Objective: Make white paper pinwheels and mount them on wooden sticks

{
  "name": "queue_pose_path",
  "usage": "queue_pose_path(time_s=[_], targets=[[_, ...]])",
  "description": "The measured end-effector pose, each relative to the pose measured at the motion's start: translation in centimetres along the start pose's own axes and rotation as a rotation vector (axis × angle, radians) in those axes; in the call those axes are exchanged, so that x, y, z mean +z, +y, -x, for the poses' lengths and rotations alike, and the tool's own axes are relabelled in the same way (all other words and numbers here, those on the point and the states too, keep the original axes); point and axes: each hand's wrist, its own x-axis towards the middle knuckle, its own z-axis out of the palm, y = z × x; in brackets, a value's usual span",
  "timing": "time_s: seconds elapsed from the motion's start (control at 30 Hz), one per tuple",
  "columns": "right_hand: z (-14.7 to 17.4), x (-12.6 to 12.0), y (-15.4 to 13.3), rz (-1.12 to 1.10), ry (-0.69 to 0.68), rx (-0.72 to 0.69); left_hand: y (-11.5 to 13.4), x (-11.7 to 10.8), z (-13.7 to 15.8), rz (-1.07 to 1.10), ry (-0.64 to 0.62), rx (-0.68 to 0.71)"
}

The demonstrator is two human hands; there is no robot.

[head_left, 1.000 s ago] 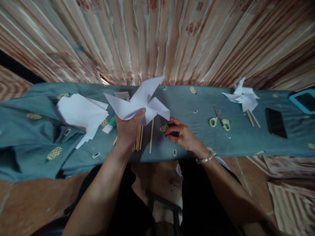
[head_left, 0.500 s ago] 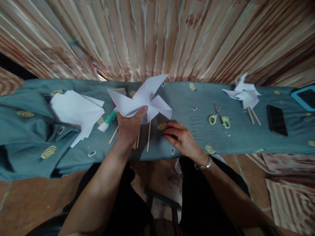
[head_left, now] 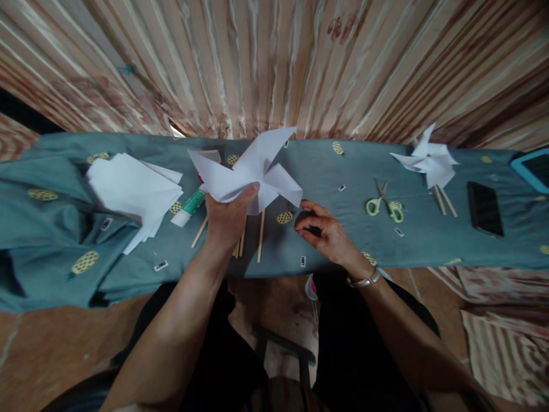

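Note:
A white paper pinwheel (head_left: 257, 171) is held in my left hand (head_left: 229, 220), the thumb pressing near its centre. My fingers underneath are hidden by the paper. Just right of the pinwheel's lowest right blade, my right hand (head_left: 328, 234) hovers with curved, parted fingers and nothing visible between them. Several thin wooden sticks (head_left: 261, 237) lie on the cloth below the pinwheel, partly covered by it and by my left hand. A green and white glue stick (head_left: 191, 206) rests to the left of that hand.
White paper sheets (head_left: 135, 191) are stacked at left on the green tablecloth (head_left: 317, 183). On the right lie scissors (head_left: 384, 201) with pale green handles, a second pinwheel (head_left: 431, 160) by two sticks (head_left: 444, 201), a dark phone (head_left: 484, 209) and a blue-edged device (head_left: 532, 170). A curtain (head_left: 274, 68) hangs behind.
My right hand has shifted a little to the right and up, and its fingers have spread wider. My left hand keeps the pinwheel in nearly the same spot.

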Motion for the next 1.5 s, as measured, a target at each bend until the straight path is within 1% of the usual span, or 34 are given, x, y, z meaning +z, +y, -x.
queue_pose_path(time_s=[0.2,0.33,0.4,0.47,0.57,0.67,0.83,1.0,1.13,1.23,1.3,1.37,1.5], targets=[[0.2,-0.8,0.6,0.043,0.019,0.013,0.1,0.0,0.0,-0.044,0.008,-0.015],[0.3,-1.6,-0.3,0.061,0.053,0.011,0.1,0.1,0.1,-0.01,-0.003,-0.019],[0.3,-1.7,-1.0,0.047,0.045,0.005,0.0,0.2,0.2,0.012,-0.007,-0.024],[0.3,-1.5,-1.7,0.064,0.018,-0.004,-0.3,0.2,0.2,0.02,-0.006,-0.029],[0.4,-1.0,-2.2,0.177,-0.02,-0.048,-0.6,0.3,0.4,0.018,-0.011,-0.042],[0.5,-0.5,-2.3,0.287,-0.041,-0.1,-0.5,0.3,0.6,0.0,-0.025,-0.071],[0.6,0.0,-2.8,0.377,-0.053,-0.137,-0.2,0.4,0.9,0.003,-0.04,-0.111],[0.8,-0.3,-4.6,0.331,0.042,-0.179,-0.4,0.8,0.9,0.029,-0.011,-0.126],[1.1,-2.0,-7.0,0.213,0.114,-0.164,-0.8,0.7,0.7,0.009,-0.014,-0.1],[0.9,-3.2,-8.4,0.158,0.225,-0.149,-1.2,0.8,0.8,-0.004,-0.01,-0.072],[0.5,-3.6,-8.9,0.122,0.303,-0.121,-1.4,1.0,1.1,-0.015,-0.046,-0.075],[-0.1,-3.7,-9.0,0.075,0.353,-0.101,-1.3,1.5,1.6,-0.011,-0.097,-0.085],[-1.3,-3.2,-8.6,0.045,0.38,-0.096,-0.4,2.6,2.7,-0.003,-0.161,-0.088]])
